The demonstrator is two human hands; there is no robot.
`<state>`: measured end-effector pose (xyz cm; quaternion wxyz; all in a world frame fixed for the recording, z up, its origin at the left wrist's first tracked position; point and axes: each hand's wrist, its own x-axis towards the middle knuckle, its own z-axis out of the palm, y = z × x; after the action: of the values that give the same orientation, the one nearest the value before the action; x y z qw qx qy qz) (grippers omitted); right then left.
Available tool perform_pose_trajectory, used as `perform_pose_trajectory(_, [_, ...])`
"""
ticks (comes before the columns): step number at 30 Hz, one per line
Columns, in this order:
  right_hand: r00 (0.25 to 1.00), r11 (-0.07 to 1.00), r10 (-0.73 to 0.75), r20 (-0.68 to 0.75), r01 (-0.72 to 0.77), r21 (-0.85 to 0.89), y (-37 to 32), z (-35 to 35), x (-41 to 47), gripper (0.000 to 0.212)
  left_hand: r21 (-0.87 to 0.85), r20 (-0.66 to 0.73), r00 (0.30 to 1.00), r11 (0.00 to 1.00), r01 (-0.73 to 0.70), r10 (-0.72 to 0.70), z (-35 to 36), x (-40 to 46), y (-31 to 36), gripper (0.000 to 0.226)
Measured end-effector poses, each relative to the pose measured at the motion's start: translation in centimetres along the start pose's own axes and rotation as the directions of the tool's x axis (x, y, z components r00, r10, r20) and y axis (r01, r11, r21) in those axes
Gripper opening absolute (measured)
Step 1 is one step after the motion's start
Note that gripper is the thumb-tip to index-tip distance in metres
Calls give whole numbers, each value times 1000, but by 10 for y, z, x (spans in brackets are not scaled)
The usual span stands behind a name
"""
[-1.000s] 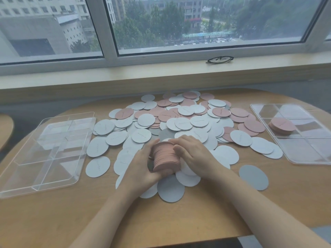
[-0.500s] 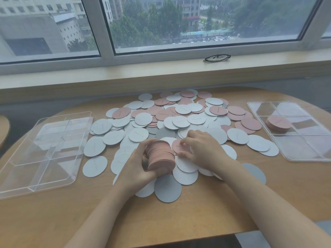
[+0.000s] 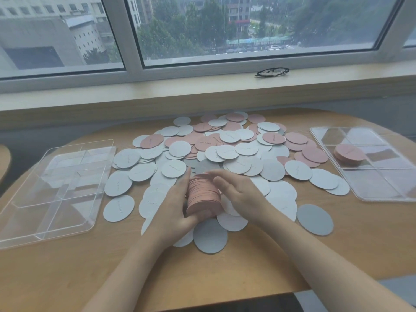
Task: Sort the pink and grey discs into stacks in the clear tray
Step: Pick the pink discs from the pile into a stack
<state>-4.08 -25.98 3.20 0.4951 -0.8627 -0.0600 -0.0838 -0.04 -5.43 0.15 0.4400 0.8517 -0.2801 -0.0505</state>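
Note:
A tall stack of pink discs point(image 3: 203, 197) stands on edge in the middle of the table, tilted toward me. My left hand point(image 3: 173, 208) grips its left side and bottom. My right hand point(image 3: 238, 191) rests flat against its right side, fingers stretched over the top. Loose pink discs point(image 3: 314, 154) and grey discs point(image 3: 297, 170) lie scattered in a heap point(image 3: 227, 143) behind and around my hands. A clear tray point(image 3: 369, 163) at the right holds a short pink stack point(image 3: 349, 153) in a middle compartment. Another clear tray point(image 3: 56, 188) at the left has nothing in it.
One darker grey disc point(image 3: 315, 219) lies apart at the right of my right wrist. A pair of glasses point(image 3: 271, 72) sits on the window sill beyond the round wooden table point(image 3: 67, 273). Bare wood shows along the near edge.
My right hand left the loose pink disc on the pile and came back against the stack's right side. The left hand kept hold of the stack.

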Motion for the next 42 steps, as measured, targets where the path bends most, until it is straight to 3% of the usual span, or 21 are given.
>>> perform_pose_trajectory(3, [985,979,-23,171,57,-196,0,13,-9,62,148,-10,999,988,-51,53,2,0,2,106])
perform_pose_trajectory(6, [988,954,-39,150,82,-290,-1,20,-12,74,231,-25,994,968,-97,106,4,1,3,108])
perform_pose_trajectory(9, [991,896,-90,101,125,-426,2,19,-8,93,189,-16,991,974,-127,133,5,0,4,105])
perform_pose_trajectory(11, [984,887,-142,107,175,-428,4,13,-4,92,84,-33,992,989,-120,123,4,0,3,97])
perform_pose_trajectory(13, [981,913,-189,35,189,-362,9,-6,3,71,15,-57,994,995,-95,95,3,-1,2,91])
perform_pose_trajectory(15, [973,961,-121,-195,65,-269,24,-42,14,42,-4,-63,995,997,-82,82,2,0,2,90])
perform_pose_trajectory(17, [932,917,35,-360,-173,-360,48,-89,25,32,-25,-57,996,997,-74,73,2,1,1,91])
perform_pose_trajectory(20, [864,658,351,-361,-502,-562,74,-138,26,37,-61,-41,998,997,-52,50,2,2,-2,93])
perform_pose_trajectory(22, [847,584,421,-324,-527,-617,80,-145,23,34,-74,-32,999,996,-40,38,2,2,-2,93])
perform_pose_trajectory(24, [859,586,400,-319,-507,-632,82,-144,22,36,-73,-30,999,997,-38,36,1,1,-1,93])
perform_pose_trajectory(29, [826,644,465,-319,-562,-519,82,-145,26,45,-70,-18,999,997,-31,30,0,1,-2,92])
perform_pose_trajectory(32, [810,752,477,-342,-577,-320,80,-148,23,19,-73,-17,999,997,-33,32,0,1,-1,92])
perform_pose_trajectory(34, [795,816,494,-351,-564,-128,73,-146,20,15,-80,-11,999,996,-33,32,0,0,1,92])
perform_pose_trajectory(38, [813,895,445,-375,-417,158,53,-136,14,18,-107,-6,1000,994,-21,21,-1,-1,2,90])
perform_pose_trajectory(42, [861,949,307,-405,-245,199,25,-116,9,10,-124,-7,1000,992,-16,15,-2,-1,4,89])
